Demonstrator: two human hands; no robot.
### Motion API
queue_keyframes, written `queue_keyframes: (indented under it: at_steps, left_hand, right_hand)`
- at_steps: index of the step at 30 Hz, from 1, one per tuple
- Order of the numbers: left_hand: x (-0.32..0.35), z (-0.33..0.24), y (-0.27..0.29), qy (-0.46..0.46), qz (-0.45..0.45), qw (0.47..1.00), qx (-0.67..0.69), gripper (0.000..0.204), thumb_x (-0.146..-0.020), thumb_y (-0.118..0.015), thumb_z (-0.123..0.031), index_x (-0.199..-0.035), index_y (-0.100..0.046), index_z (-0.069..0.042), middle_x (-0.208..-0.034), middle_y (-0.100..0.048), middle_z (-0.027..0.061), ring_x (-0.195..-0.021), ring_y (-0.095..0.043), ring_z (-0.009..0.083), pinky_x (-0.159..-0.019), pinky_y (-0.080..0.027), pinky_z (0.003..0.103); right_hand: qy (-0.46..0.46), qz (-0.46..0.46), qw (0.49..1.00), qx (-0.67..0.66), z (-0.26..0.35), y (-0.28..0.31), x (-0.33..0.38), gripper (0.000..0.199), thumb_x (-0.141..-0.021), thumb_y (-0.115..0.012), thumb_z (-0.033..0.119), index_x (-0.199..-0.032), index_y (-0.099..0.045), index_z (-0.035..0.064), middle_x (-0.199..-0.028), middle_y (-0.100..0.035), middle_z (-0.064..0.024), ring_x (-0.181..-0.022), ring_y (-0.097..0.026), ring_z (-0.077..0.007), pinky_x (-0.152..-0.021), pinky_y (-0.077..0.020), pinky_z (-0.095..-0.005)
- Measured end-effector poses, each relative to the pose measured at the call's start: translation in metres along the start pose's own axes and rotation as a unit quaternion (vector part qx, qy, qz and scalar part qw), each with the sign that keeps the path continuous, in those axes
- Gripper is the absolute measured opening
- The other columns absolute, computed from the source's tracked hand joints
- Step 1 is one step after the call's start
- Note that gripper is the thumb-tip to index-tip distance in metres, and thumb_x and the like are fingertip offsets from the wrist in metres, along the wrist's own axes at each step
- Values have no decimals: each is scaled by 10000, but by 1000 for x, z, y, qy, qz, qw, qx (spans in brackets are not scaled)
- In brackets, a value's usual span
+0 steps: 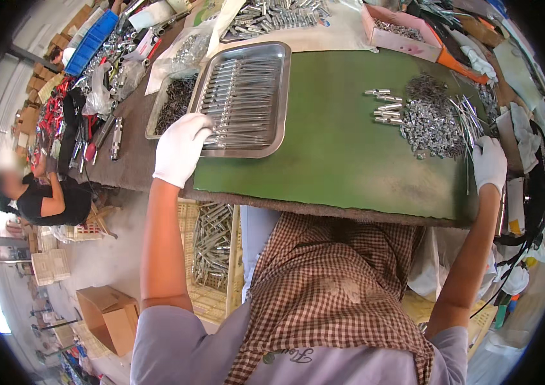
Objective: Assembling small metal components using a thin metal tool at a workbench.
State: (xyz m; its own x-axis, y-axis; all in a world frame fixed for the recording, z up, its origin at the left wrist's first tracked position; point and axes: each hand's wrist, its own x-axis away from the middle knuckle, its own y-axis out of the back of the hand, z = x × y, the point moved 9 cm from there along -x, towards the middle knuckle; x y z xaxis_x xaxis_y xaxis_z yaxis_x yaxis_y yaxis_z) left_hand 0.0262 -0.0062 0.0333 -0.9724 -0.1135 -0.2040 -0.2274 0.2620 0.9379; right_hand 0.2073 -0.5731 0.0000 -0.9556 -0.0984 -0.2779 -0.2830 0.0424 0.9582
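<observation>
- I see the thin metal rods (468, 119) at the right end of the green mat (337, 128), just beyond the fingertips of the right hand (490, 162), which is the nearer of the 2 gloved hands.
- Their long axis goes mostly away from the person, with the far ends leaning left across the mat.
- The right fingers are bent at the near ends of the rods; I cannot tell if they pinch any.
- At the left edge of the mat, the left hand (181, 149) curls over the near-left corner of the metal tray (283, 96); I cannot tell if its fingers are pressed together.
- In this tray, slender pointed shafts (247, 102) lie crosswise in a row.
- On the mat's right part, the pile of small metal fittings (430, 131) crowds the left side of the rods, so I judge access is freer from the right.
- Short metal cylinders (388, 112) lie left of this pile.
</observation>
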Motion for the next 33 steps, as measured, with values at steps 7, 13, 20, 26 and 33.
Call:
queue_keyframes:
  at_steps: [7, 13, 20, 26, 33]
  left_hand:
    - [0, -7, -2, -16, 42, 999, 0, 186, -923, -559, -124, -1020, -709, -72, -1058, -688, 111, -1022, -656, 301, -902, -517, 384]
    - [-12, -101, 0, -113, -41, 992, -40, 187, -930, -562, -63, -1049, -706, -70, -1101, -691, 111, -1040, -654, 306, -928, -517, 392]
    - [-43, -245, -81, -295, -50, 953, 53, 179, -885, -652, -118, -1062, -678, -109, -995, -650, 76, -938, -631, 282, -846, -529, 405]
    - [-78, -277, -125, -296, -20, 955, -26, 197, -851, -691, -213, -1011, -668, -101, -945, -666, 97, -896, -654, 290, -783, -535, 422]
    - [-32, -267, -101, -267, 24, 961, 71, 147, -848, -668, -185, -970, -683, -104, -901, -679, 111, -866, -654, 311, -772, -508, 445]
  right_hand:
    - [-50, 15, 998, 35, -29, 4, 7, 158, -925, -611, 184, -1009, -650, 56, -1073, -681, -176, -993, -650, -396, -880, -511, -480]
    - [-85, -123, 960, -236, -34, 46, 56, 245, -965, -556, 87, -1201, -619, 64, -1071, -709, -161, -1020, -696, -275, -915, -505, -347]
    - [39, -16, 923, -383, 74, 70, 115, 181, -835, -630, -15, -981, -729, 26, -953, -706, -127, -907, -689, -252, -838, -530, -333]
    - [32, -3, 926, -375, 87, 53, 136, 146, -798, -702, 25, -942, -720, 46, -960, -685, -141, -904, -675, -321, -814, -530, -380]
    - [92, -31, 944, -316, 89, 57, 134, 149, -780, -726, 51, -923, -710, 88, -913, -670, -97, -885, -641, -331, -786, -521, -411]
